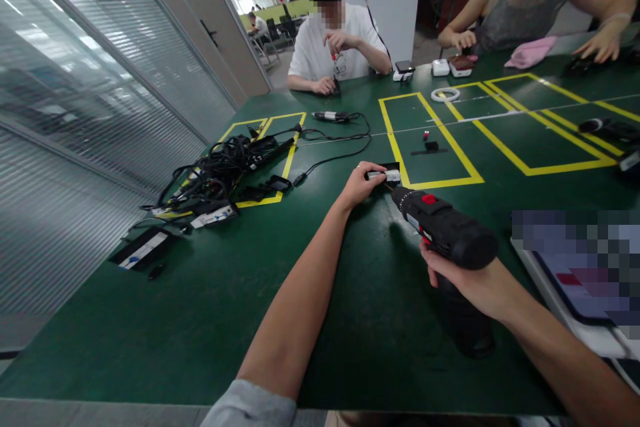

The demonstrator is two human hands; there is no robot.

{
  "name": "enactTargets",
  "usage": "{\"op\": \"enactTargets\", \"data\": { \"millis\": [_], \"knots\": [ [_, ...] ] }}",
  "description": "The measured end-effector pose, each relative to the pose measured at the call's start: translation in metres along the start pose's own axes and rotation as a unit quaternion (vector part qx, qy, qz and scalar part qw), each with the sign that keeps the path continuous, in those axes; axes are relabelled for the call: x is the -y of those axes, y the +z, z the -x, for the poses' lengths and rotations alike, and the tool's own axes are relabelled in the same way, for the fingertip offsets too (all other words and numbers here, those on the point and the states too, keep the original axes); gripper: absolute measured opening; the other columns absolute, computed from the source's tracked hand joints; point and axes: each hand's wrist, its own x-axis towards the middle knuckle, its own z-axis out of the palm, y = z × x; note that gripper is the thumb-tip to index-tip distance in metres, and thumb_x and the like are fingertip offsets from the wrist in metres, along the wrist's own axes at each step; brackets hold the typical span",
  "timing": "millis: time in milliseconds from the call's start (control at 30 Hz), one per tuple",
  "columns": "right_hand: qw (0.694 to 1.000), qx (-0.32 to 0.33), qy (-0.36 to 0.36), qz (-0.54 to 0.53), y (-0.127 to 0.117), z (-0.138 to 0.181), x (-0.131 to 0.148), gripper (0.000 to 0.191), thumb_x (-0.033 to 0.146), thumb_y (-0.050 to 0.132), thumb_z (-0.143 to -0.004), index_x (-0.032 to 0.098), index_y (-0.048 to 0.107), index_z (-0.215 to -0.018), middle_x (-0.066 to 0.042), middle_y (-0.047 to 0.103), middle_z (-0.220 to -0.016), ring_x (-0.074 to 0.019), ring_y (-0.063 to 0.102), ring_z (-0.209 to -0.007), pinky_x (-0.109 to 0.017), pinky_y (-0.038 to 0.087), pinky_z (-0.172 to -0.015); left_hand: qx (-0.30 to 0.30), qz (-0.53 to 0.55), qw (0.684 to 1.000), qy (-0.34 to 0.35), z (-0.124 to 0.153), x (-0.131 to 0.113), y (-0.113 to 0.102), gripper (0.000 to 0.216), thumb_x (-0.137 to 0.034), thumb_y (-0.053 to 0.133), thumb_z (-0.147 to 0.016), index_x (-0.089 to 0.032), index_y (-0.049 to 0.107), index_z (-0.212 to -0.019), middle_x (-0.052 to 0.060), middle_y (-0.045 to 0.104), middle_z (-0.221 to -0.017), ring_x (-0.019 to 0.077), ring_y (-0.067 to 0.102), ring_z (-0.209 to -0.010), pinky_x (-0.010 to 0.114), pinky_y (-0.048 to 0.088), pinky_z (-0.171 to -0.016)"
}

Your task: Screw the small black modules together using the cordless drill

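My left hand (359, 185) is closed on a small black power adapter with a white label (384, 175), holding it down on the green table (210, 293). My right hand (463, 277) grips a black cordless drill (443, 225) with a red switch. The drill's tip points at the adapter's near end and seems to touch it.
A tangled heap of black adapters and cables (225, 170) lies to the left, with loose adapters (143, 250) near the table's left edge. Yellow tape boxes (430, 140) mark the table. Small parts (429, 145) and a tape roll (445, 94) lie beyond. Two people sit at the far side.
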Motion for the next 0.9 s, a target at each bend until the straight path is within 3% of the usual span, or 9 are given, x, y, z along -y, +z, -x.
{"op": "enactTargets", "data": {
  "millis": [367,567,733,900],
  "knots": [
    [1.0,-0.009,0.005,0.002,0.0001,0.0023,0.0058,0.021,0.036,0.055,-0.084,0.021,0.061,-0.069,-0.004,0.066,-0.065,-0.0233,0.066,-0.073,-0.033,0.048,-0.061,0.002,-0.011,1.0,0.005,0.0006,-0.005,-0.0012,0.022,-0.03,0.06,-0.082,-0.019,0.068,-0.099,0.006,0.063,-0.1,0.0183,0.056,-0.1,0.032,0.043,-0.094],
    [1.0,-0.009,-0.002,0.012,-0.0005,0.0021,0.004,0.03,0.037,0.055,-0.085,0.021,0.057,-0.059,-0.004,0.065,-0.066,-0.0222,0.065,-0.069,-0.034,0.047,-0.062,0.004,-0.013,1.0,0.005,0.0011,-0.0053,-0.0023,0.022,-0.03,0.06,-0.082,-0.018,0.068,-0.099,0.006,0.063,-0.101,0.0187,0.056,-0.101,0.033,0.042,-0.094],
    [1.0,0.002,0.004,-0.002,-0.0007,0.0021,0.0047,0.024,0.039,0.055,-0.085,0.021,0.061,-0.07,-0.003,0.064,-0.064,-0.021,0.063,-0.068,-0.034,0.047,-0.064,0.005,-0.006,1.0,0.019,0.0008,-0.0033,-0.0026,0.022,-0.031,0.06,-0.083,-0.019,0.069,-0.099,0.006,0.063,-0.1,0.0183,0.056,-0.1,0.033,0.042,-0.094],
    [1.0,-0.006,0.009,-0.001,-0.0001,0.0011,0.0041,0.027,0.039,0.054,-0.085,0.021,0.058,-0.064,-0.003,0.064,-0.063,-0.0208,0.063,-0.066,-0.035,0.046,-0.066,0.004,-0.016,1.0,0.006,0.0008,-0.0044,-0.0024,0.021,-0.03,0.061,-0.082,-0.019,0.069,-0.097,0.006,0.064,-0.101,0.0189,0.055,-0.102,0.033,0.043,-0.095]
  ]
}}
